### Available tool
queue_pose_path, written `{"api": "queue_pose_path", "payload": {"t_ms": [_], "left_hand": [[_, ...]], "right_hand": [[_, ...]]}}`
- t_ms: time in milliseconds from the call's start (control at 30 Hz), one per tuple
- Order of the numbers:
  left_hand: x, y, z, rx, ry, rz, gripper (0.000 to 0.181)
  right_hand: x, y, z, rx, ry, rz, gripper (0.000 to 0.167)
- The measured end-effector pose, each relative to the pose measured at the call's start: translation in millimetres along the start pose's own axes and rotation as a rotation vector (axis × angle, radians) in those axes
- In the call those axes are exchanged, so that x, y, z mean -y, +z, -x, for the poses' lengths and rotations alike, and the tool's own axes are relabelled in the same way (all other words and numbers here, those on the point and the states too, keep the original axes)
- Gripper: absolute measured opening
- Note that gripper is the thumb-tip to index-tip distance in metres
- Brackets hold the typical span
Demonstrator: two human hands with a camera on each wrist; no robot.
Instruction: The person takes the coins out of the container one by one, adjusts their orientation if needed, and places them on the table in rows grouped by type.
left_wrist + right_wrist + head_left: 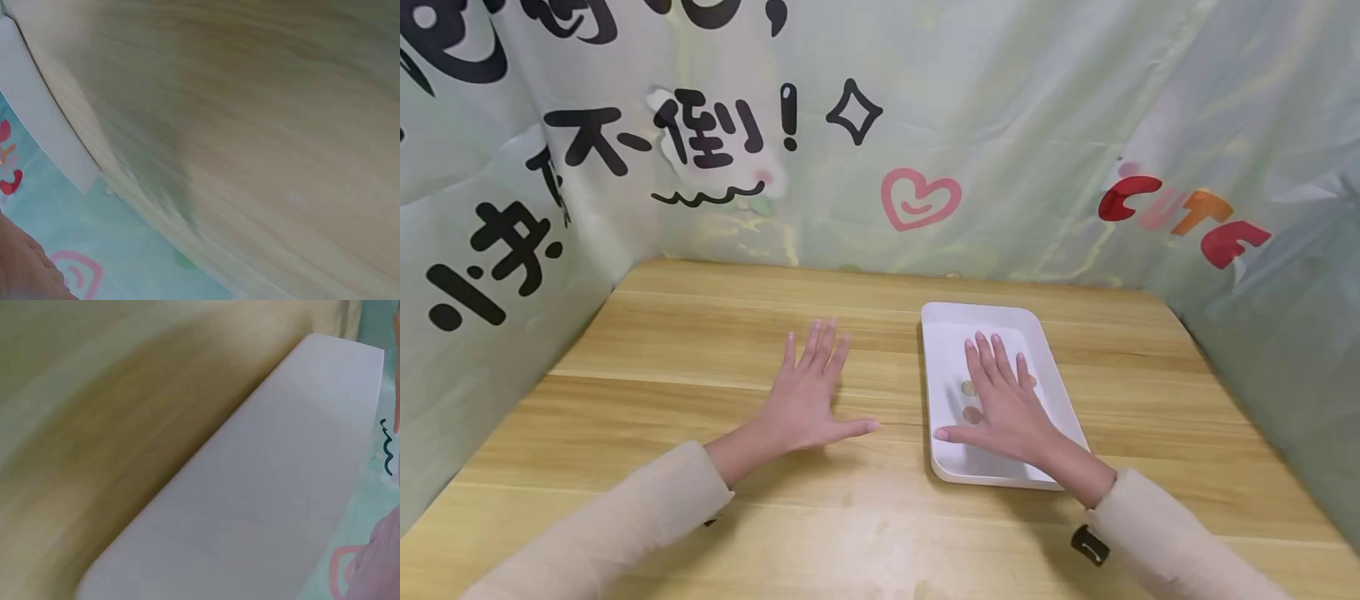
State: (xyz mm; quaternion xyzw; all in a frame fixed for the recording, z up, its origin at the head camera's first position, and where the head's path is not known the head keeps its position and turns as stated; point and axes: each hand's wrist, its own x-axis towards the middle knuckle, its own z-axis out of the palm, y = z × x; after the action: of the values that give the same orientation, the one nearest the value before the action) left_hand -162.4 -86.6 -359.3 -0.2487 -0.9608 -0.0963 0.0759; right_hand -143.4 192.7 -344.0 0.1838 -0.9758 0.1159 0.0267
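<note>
Right hand [1011, 421]: fingers straight and spread, thumb stretched out to the left, nothing held; the palm faces down over a white tray [951, 325].
Left hand [797, 408]: fingers straight and fanned apart, thumb pointing toward the tray, grasping nothing; it is to the left of the tray, apart from it.
Coins [972, 415]: inside the tray; two round, brownish ones show in the gap between the right thumb and index finger, one nearer the thumb and the other farther up beside the index finger. Part of what looks like a third shows just right of the little finger.
Contact: whether the right fingertips touch the tray floor is hard to tell, since the right wrist view shows mostly the tray's outer wall.
White tray: shallow, with rounded corners and a raised rim, its long side running away from the person.
Sleeves [677, 492]: pale cream on both arms; a small black object [1090, 546] sits at the right cuff.
Wooden table [700, 325]: light, with visible grain, under the tray.
Cloth backdrop [1022, 150]: pale green, printed with black characters, a pink heart [888, 198] and the word "CUTE".
</note>
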Motion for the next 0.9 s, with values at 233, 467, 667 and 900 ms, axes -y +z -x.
{"api": "queue_pose_path", "payload": {"t_ms": [233,467,667,900], "left_hand": [[-17.4,0.9,-9.2,-0.023,0.055,0.011,0.113],[-32.7,0.0,-21.0,-0.015,0.101,0.030,0.113],[-46.1,2.4,-35.8,-0.001,0.123,0.093,0.109],[-60.7,7.5,-57.3,-0.004,0.130,0.266,0.094]], "right_hand": [[-19,-6,22.5,-0.012,-0.011,-0.037,0.118],[-39,-9,37.3,-0.019,-0.043,-0.053,0.117],[-56,-16,47.0,-0.034,-0.050,-0.062,0.118],[-76,-15,61.7,-0.069,-0.073,-0.073,0.119]]}}
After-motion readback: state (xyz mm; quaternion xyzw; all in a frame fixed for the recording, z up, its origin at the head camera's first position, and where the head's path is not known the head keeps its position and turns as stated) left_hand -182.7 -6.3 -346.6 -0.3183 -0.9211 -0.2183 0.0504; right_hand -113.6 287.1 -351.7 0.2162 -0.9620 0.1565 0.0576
